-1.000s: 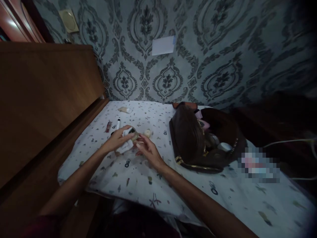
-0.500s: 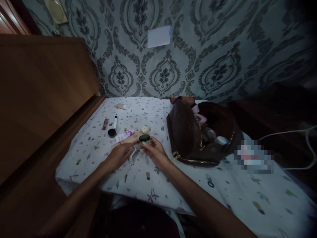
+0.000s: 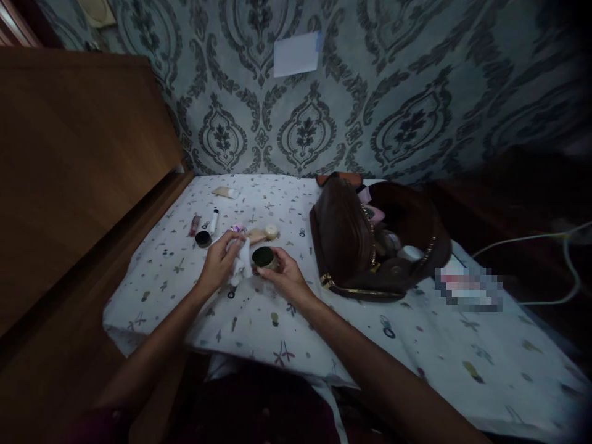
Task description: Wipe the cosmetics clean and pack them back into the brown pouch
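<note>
Jar: a small one with a dark green top (image 3: 267,259), up off the sheet (image 3: 272,336) near its front part, tilted so that the top faces the viewer.
Right hand: (image 3: 290,280) closed around the right side of the jar, thumb at the near side and fingers behind.
Left hand: (image 3: 218,264) gripping the white cloth (image 3: 242,260) between thumb and fingers, just left of the jar.
Cloth: crumpled, hanging from the left hand; whether it touches the jar is hard to tell.
Behind the hands: a beige tube (image 3: 256,235), partly hidden, with its right end near a cream pot (image 3: 271,232).
Left of the hands: a black pot (image 3: 202,238), near a white tube (image 3: 214,222) with a dark cap and a small reddish item (image 3: 194,226).
Toward the wall: a tan tube (image 3: 224,192) with a white end, lying flat.
Bag: dark brown (image 3: 340,240), open, right of the hands; a pink item (image 3: 375,214) and a white lid (image 3: 411,253) show inside.
Right of the bag: a pixelated patch (image 3: 469,288) and, beyond it, a pale cable (image 3: 576,271).
Wall: (image 3: 305,132) patterned, with white paper (image 3: 296,55) on it.
</note>
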The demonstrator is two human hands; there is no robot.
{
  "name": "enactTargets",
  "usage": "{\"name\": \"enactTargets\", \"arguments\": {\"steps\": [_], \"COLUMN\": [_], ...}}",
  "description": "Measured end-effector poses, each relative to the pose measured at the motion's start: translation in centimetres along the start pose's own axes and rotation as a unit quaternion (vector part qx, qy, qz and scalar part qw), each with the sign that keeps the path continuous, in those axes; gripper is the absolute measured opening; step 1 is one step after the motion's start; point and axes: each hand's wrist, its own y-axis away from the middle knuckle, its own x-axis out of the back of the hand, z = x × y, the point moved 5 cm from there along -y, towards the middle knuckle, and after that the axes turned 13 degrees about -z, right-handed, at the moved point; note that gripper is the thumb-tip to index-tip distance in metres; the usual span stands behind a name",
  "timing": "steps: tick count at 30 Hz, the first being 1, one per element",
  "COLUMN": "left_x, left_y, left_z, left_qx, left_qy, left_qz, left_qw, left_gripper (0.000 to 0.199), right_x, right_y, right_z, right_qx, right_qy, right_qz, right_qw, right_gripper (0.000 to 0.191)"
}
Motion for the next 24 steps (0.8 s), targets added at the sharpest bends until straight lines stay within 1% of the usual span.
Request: {"name": "enactTargets", "arguments": {"steps": [2, 3, 4, 6, 7, 8, 9, 10, 13, 15, 17, 18, 21, 23, 24], "left_x": [-0.3, -0.7, -1.4, -3.2, -4.0, -4.5, -4.8, -4.8, -4.2, -3.9, -3.8, -3.9, -4.0, -4.2, -4.3], "left_y": [0.0, 0.1, 0.2, 0.6, 0.8, 0.9, 0.9, 0.7, 0.1, -0.1, 0.1, 0.3, 1.0, 1.4, 1.7], "left_z": [1.5, 2.3, 2.9, 3.6, 3.5, 3.2, 2.8, 2.2, 0.2, -0.9, -1.5, -1.6, -1.2, -0.9, -0.9], "left_qx": [-0.047, -0.081, -0.119, -0.185, -0.201, -0.203, -0.193, -0.174, -0.081, -0.018, 0.016, 0.018, -0.014, -0.029, -0.025], "left_qy": [0.011, -0.001, -0.021, -0.065, -0.075, -0.074, -0.063, -0.042, 0.021, 0.04, 0.044, 0.043, 0.024, 0.002, -0.008], "left_qz": [0.026, 0.021, -0.001, -0.075, -0.11, -0.134, -0.142, -0.137, -0.101, -0.074, -0.057, -0.049, -0.031, -0.039, -0.053], "left_qw": [0.998, 0.996, 0.993, 0.978, 0.97, 0.967, 0.969, 0.974, 0.991, 0.996, 0.997, 0.998, 0.999, 0.999, 0.998], "left_gripper": [0.03, 0.031, 0.032, 0.035, 0.037, 0.038, 0.039, 0.041, 0.045, 0.049, 0.052, 0.053, 0.05, 0.047, 0.045], "right_x": [-0.2, -0.3, -0.3, -0.2, -0.1, -0.1, -0.1, -0.2, -0.5, -0.7, -0.7, -0.7, -0.6, -0.5, -0.4], "right_y": [0.0, -0.1, -0.1, -0.1, -0.1, -0.1, -0.1, -0.1, 0.1, 0.3, 0.4, 0.5, 0.6, 0.8, 0.9], "right_z": [0.1, 0.2, 0.3, 0.4, 0.5, 0.5, 0.6, 0.6, 0.6, 0.5, 0.3, 0.2, -0.2, -0.5, -0.7], "right_qx": [-0.006, -0.008, -0.006, 0.003, 0.007, 0.009, 0.008, 0.005, -0.002, 0.0, 0.006, 0.011, 0.026, 0.04, 0.048], "right_qy": [0.019, 0.027, 0.037, 0.064, 0.078, 0.091, 0.099, 0.102, 0.102, 0.108, 0.114, 0.117, 0.148, 0.184, 0.2], "right_qz": [-0.023, -0.031, -0.036, -0.041, -0.042, -0.043, -0.045, -0.048, -0.045, -0.036, -0.026, -0.021, 0.002, 0.021, 0.029], "right_qw": [1.0, 0.999, 0.999, 0.997, 0.996, 0.995, 0.994, 0.994, 0.994, 0.994, 0.993, 0.993, 0.989, 0.982, 0.978], "right_gripper": [0.051, 0.05, 0.048, 0.042, 0.038, 0.036, 0.036, 0.036, 0.043, 0.049, 0.053, 0.053, 0.05, 0.048, 0.046]}}
